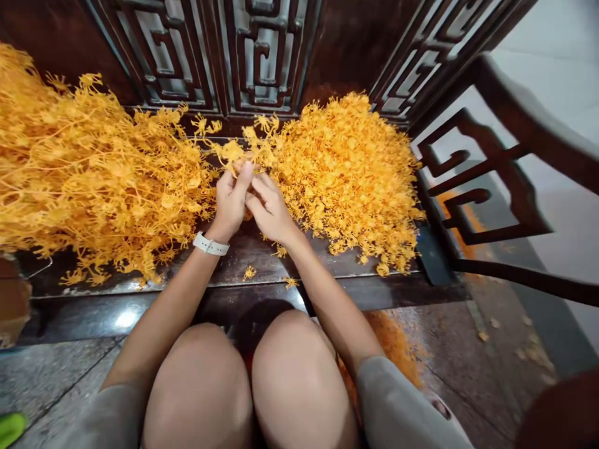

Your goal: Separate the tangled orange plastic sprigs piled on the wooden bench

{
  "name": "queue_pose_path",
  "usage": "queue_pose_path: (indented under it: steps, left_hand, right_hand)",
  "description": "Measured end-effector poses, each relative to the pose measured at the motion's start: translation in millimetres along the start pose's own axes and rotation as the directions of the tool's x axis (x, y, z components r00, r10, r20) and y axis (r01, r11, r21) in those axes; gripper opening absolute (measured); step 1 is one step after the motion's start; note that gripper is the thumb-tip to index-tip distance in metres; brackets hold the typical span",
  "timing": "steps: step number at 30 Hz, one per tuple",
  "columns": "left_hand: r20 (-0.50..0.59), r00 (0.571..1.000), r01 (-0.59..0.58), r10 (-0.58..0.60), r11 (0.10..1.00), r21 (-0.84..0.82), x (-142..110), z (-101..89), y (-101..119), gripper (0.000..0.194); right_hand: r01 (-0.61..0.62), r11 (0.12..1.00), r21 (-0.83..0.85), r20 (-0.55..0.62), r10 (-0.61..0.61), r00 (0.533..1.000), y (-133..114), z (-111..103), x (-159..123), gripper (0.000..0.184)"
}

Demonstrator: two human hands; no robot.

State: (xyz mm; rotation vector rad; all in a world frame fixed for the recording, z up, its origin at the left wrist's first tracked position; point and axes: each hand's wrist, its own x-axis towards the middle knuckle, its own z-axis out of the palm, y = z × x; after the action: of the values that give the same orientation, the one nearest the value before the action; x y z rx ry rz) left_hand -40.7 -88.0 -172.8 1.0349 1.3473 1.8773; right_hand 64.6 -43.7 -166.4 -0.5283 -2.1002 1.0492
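My left hand and my right hand meet between two heaps of orange pieces that look like plastic. Above the fingertips sticks out an orange sprig with small spidery heads, pinched by my left thumb and fingers. My right fingers are curled against the left ones at the sprig's base; what they grip is hidden. The left heap is of long branching stems. The right heap is of short, loose heads and reaches close to my right hand.
Both heaps lie on a dark wooden bench with a carved lattice back and armrest. Stray heads lie near the front edge. A cardboard box stands at left. Orange bits cover the floor below.
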Motion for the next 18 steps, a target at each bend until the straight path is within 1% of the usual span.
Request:
queue_pose_path:
  steps: [3,5,6,7,9,11,12,13,16,18]
  left_hand:
    - [-0.061,0.998,0.008,-0.012,0.999,-0.051,4.1,-3.6,3.3,0.056]
    - [-0.079,0.996,0.029,-0.033,0.998,-0.054,10.4,-11.4,3.5,0.054]
    - [-0.094,0.995,0.04,-0.045,0.998,-0.053,14.2,-17.0,3.0,0.052]
    - [-0.116,0.992,0.052,-0.058,0.997,-0.052,18.1,-23.2,2.3,0.051]
    - [-0.164,0.983,0.073,-0.081,0.996,-0.053,25.0,-35.2,0.9,0.048]
    - [-0.192,0.977,0.086,-0.097,0.994,-0.067,28.7,-43.0,0.1,0.048]
    - [-0.187,0.977,0.089,-0.102,0.993,-0.079,28.9,-44.4,0.0,0.048]
    - [-0.165,0.981,0.091,-0.105,0.992,-0.089,27.8,-44.1,0.0,0.048]
    - [-0.035,0.993,0.111,-0.115,0.99,-0.086,19.7,-35.9,0.6,0.043]
    - [0.037,0.993,0.114,-0.113,0.993,-0.039,13.5,-29.0,1.4,0.038]
  right_hand:
    - [0.05,0.998,0.041,0.005,-0.05,0.999,-5.2,2.2,-7.5,0.047]
    - [0.089,0.992,0.089,0.007,-0.09,0.996,-5.5,0.0,-7.3,0.046]
    - [0.099,0.989,0.105,-0.01,-0.099,0.995,-5.0,-1.6,-6.6,0.044]
    - [0.094,0.989,0.116,-0.047,-0.09,0.995,-4.3,-3.1,-5.7,0.042]
    - [0.042,0.99,0.133,-0.179,-0.017,0.984,-1.6,-5.4,-4.3,0.04]
    - [-0.035,0.985,0.168,-0.312,0.087,0.946,3.2,-6.3,-2.8,0.041]
    - [-0.071,0.979,0.193,-0.351,0.136,0.926,6.2,-6.1,-1.8,0.042]
    - [-0.101,0.971,0.218,-0.365,0.177,0.914,9.4,-5.7,-0.7,0.044]
    - [-0.174,0.943,0.285,-0.309,0.262,0.915,16.9,-3.7,3.1,0.054]
    - [-0.189,0.926,0.326,-0.258,0.28,0.925,18.5,-3.2,5.1,0.06]
